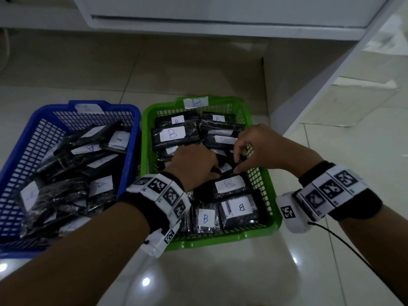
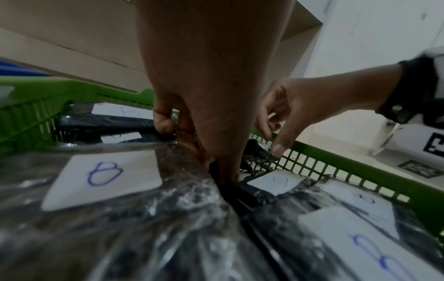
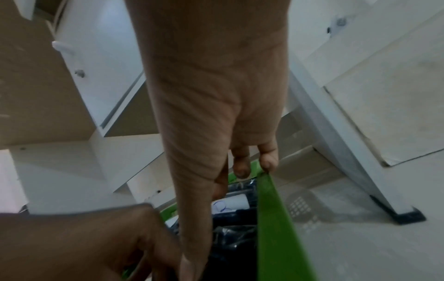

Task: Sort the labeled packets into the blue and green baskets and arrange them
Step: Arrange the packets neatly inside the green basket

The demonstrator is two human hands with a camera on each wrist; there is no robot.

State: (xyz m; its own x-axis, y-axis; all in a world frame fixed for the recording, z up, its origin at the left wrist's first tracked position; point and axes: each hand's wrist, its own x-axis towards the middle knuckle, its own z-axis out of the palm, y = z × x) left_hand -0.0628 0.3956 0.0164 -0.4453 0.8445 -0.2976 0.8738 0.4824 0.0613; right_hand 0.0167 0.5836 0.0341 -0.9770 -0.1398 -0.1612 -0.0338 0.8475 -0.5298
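We see two baskets side by side on the tiled floor: the blue basket on the left, heaped with dark packets labeled A, and the green basket on the right, filled with packets labeled B. A white tag marked B sits on the green basket's far rim.

Both hands are down in the middle of the green basket. Our left hand has its fingers curled around the edge of a dark packet wedged among the others; its grip is narrow and closed on that packet. Our right hand reaches in from the right side, thumb and fingers pinching the same packet near its small label.

More B packets lie flat along the near side of the green basket. Each wrist carries a band with black-and-white markers.
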